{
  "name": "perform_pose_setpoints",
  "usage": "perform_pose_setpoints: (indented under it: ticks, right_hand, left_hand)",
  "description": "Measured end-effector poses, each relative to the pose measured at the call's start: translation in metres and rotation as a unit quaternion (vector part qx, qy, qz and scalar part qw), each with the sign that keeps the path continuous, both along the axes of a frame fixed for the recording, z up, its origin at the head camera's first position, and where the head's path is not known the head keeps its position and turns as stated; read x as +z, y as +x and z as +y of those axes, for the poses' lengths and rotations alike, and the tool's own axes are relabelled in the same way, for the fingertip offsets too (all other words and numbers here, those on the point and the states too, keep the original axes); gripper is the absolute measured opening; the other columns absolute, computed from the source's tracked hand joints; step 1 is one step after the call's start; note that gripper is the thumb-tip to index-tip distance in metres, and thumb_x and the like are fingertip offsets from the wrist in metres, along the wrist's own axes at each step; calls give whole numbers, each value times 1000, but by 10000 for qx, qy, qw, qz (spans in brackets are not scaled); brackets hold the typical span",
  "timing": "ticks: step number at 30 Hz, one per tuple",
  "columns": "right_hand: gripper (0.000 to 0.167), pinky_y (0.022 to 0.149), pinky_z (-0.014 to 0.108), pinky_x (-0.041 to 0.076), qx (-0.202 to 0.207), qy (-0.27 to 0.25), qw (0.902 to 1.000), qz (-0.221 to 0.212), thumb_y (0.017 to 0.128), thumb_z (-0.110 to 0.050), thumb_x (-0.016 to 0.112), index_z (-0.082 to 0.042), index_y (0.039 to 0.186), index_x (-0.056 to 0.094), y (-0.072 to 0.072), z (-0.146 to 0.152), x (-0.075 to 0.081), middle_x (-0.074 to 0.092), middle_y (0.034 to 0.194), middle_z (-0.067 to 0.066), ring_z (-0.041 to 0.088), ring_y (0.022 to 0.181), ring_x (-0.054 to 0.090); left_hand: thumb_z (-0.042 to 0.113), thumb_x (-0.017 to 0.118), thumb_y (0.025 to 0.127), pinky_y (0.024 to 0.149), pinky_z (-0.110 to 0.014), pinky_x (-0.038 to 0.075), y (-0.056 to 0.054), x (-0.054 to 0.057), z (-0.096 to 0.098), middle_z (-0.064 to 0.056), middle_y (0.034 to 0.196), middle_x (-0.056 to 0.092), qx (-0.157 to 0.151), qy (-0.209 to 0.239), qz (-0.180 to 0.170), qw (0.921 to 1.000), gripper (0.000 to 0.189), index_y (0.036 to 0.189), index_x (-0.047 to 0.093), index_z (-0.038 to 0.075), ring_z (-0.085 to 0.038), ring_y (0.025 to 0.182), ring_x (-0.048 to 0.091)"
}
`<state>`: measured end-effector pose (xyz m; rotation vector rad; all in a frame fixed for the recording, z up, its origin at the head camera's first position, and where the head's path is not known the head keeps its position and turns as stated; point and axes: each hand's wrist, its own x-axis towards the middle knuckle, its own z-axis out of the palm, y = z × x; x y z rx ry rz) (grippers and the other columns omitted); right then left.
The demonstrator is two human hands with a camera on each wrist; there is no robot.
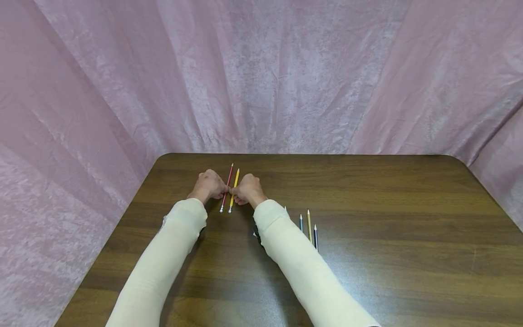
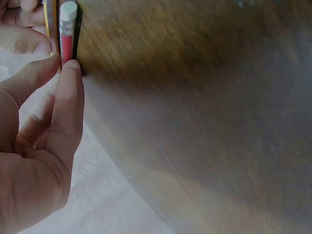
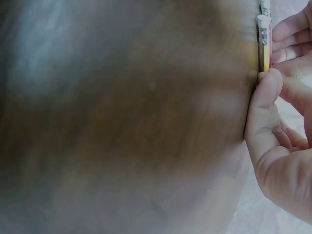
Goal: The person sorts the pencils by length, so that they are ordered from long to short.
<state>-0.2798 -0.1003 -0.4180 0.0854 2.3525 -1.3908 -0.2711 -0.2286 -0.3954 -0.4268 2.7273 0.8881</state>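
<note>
Two pencils with white erasers lie side by side, a narrow gap between them, toward the far left of the table. My left hand [image 1: 210,185] pinches the red pencil [image 1: 230,175] between thumb and index finger, seen closely in the left wrist view, where its white eraser [image 2: 68,11] sticks out past the fingertips. My right hand [image 1: 249,189] pinches the yellow pencil [image 1: 236,178] just to the right. In the right wrist view the yellow pencil's eraser end [image 3: 263,30] shows beyond the thumb and finger. Both erasers point toward me, tips away.
Nearer to me, partly behind my right sleeve [image 1: 298,259], lie several more pencils: a blue one [image 1: 301,223], a gold one [image 1: 309,225] and a dark blue one [image 1: 316,237]. The brown wooden table [image 1: 388,190] ends at a pink curtain [image 1: 261,77].
</note>
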Motion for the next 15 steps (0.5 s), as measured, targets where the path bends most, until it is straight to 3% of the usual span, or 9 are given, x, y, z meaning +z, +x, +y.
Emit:
perform_pose_setpoints:
  ticks: [15]
  right_hand:
    - [23,47,29,57,-192,-323,9988,-322,90,-8,75,5,73,66,-5,-1,-3,63,54,10,14,42,60]
  left_hand:
    - [16,79,87,53,-22,53,-4,-1,0,-7,71,72,-15,25,55,10000,17,85,77,0,-11,56,66]
